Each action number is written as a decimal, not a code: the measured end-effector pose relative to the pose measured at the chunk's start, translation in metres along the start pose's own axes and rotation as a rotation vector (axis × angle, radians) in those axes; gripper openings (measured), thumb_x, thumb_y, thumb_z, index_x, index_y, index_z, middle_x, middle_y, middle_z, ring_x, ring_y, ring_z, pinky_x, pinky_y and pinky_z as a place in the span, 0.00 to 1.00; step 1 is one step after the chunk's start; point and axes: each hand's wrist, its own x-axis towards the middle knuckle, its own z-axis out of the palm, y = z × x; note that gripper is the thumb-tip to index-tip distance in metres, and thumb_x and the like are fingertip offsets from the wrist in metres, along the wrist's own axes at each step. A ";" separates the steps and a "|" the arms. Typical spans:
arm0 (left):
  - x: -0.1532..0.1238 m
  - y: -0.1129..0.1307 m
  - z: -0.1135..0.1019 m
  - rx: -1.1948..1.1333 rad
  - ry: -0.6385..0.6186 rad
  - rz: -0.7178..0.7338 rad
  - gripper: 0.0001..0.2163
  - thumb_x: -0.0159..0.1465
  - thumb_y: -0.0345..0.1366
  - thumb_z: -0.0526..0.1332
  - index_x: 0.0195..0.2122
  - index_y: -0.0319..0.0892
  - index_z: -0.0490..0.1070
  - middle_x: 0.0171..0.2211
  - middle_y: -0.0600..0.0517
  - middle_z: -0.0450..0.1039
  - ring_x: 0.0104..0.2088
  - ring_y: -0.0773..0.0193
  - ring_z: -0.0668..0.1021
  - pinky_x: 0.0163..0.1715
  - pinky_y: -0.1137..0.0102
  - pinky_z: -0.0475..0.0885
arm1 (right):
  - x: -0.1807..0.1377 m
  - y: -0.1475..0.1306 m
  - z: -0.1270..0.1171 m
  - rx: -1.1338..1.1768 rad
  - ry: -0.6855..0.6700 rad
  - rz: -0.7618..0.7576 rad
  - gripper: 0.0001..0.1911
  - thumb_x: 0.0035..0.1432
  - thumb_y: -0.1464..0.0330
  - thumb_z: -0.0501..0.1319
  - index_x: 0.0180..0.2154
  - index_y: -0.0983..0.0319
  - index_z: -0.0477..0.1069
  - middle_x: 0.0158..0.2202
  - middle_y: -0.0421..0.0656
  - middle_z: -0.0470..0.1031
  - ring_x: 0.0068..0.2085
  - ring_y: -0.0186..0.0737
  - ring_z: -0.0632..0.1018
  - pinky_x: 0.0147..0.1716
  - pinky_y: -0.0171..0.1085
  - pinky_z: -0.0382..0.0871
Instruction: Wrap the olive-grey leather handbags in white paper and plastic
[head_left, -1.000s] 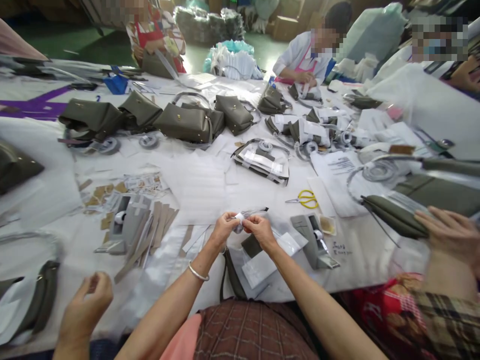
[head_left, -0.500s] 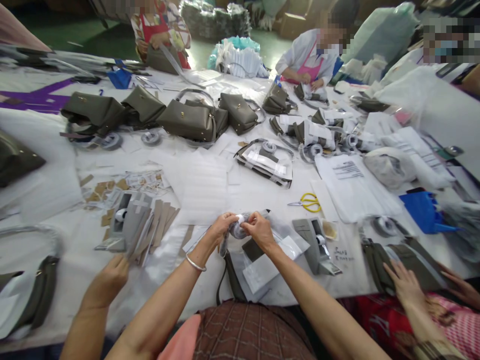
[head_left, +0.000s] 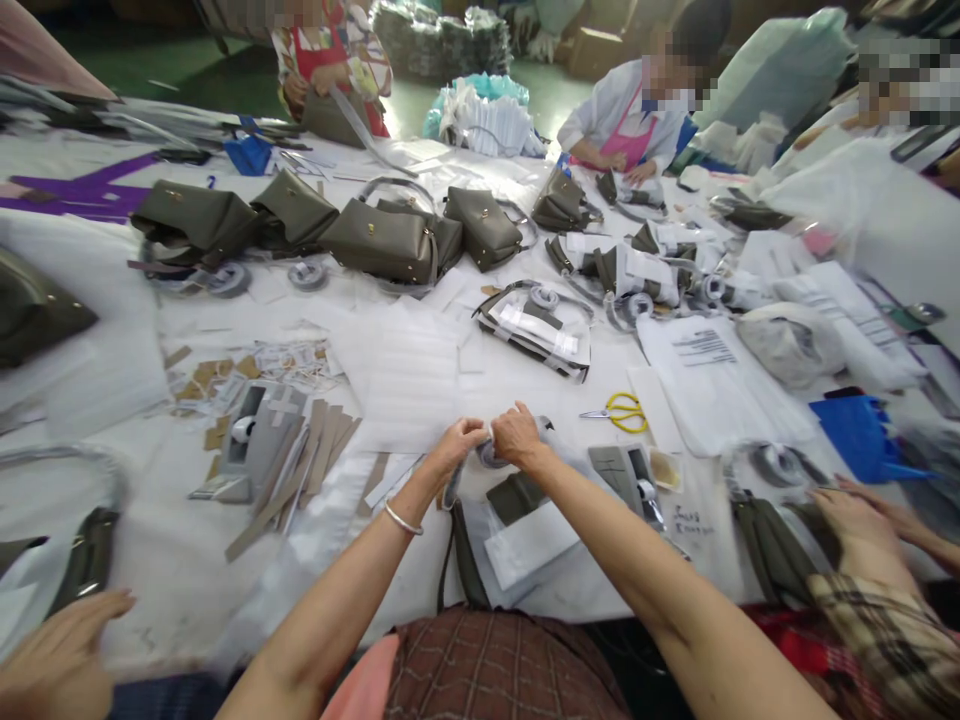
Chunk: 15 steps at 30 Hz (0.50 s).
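In front of me lies an olive-grey handbag [head_left: 469, 560], with white sheets [head_left: 536, 545] and clear plastic over part of it. A plastic-wrapped bag strap [head_left: 492, 456] is rolled into a coil at its far end. My left hand [head_left: 456, 447] is closed, its thumb and fingertips pinching at the coil's left side. Across the top of the coil curls my right hand [head_left: 516, 436], also closed, and it hides much of the roll. A small white strip shows between the hands, too covered to tell its kind.
Tape dispensers stand left [head_left: 259, 440] and right [head_left: 626, 485]. Yellow-handled scissors [head_left: 622, 412] lie ahead. Beyond are several handbags [head_left: 386, 240] and a stack of printed plastic bags [head_left: 697, 370]. Co-workers' hands are near on the left [head_left: 67, 640] and right [head_left: 862, 520].
My right hand has turned over and closed on top of the coil. The left co-worker's hand has moved toward the left edge. The right co-worker's hands have shifted on their bag.
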 end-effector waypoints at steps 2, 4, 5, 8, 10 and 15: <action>0.002 -0.001 -0.007 0.084 0.135 0.038 0.19 0.52 0.37 0.69 0.44 0.37 0.72 0.48 0.41 0.76 0.50 0.55 0.77 0.51 0.66 0.69 | 0.008 0.004 0.001 -0.007 -0.018 0.052 0.12 0.58 0.73 0.56 0.36 0.65 0.79 0.38 0.55 0.80 0.46 0.49 0.77 0.60 0.49 0.49; 0.001 -0.005 -0.017 0.162 0.214 0.055 0.19 0.53 0.35 0.69 0.45 0.37 0.71 0.52 0.38 0.74 0.54 0.53 0.75 0.55 0.63 0.68 | 0.012 0.010 -0.001 -0.008 -0.005 0.079 0.13 0.58 0.74 0.56 0.40 0.64 0.78 0.42 0.55 0.80 0.50 0.50 0.76 0.60 0.51 0.50; -0.001 -0.008 -0.022 0.196 0.234 0.060 0.19 0.53 0.35 0.69 0.46 0.36 0.70 0.53 0.37 0.73 0.54 0.52 0.75 0.55 0.62 0.68 | 0.012 0.014 -0.002 -0.005 0.005 0.090 0.15 0.57 0.73 0.58 0.45 0.63 0.77 0.47 0.54 0.78 0.53 0.51 0.74 0.60 0.51 0.49; -0.013 -0.024 -0.037 0.280 0.246 0.079 0.18 0.55 0.35 0.66 0.46 0.36 0.70 0.52 0.36 0.74 0.52 0.52 0.76 0.55 0.60 0.69 | -0.002 0.030 -0.008 0.092 0.132 0.115 0.32 0.50 0.70 0.66 0.59 0.59 0.66 0.62 0.51 0.67 0.62 0.52 0.66 0.62 0.52 0.50; -0.023 -0.038 -0.045 0.327 0.235 0.094 0.18 0.56 0.34 0.65 0.47 0.36 0.69 0.51 0.38 0.75 0.51 0.53 0.77 0.54 0.59 0.70 | -0.027 0.043 -0.008 0.276 0.315 0.143 0.32 0.52 0.68 0.65 0.59 0.60 0.65 0.62 0.51 0.67 0.61 0.50 0.67 0.61 0.49 0.55; -0.035 -0.053 -0.047 0.548 0.257 0.209 0.16 0.59 0.32 0.61 0.48 0.38 0.69 0.49 0.42 0.74 0.50 0.55 0.77 0.53 0.60 0.70 | -0.142 0.061 0.032 0.963 0.543 0.564 0.18 0.56 0.53 0.59 0.35 0.61 0.75 0.33 0.45 0.79 0.36 0.45 0.78 0.41 0.42 0.70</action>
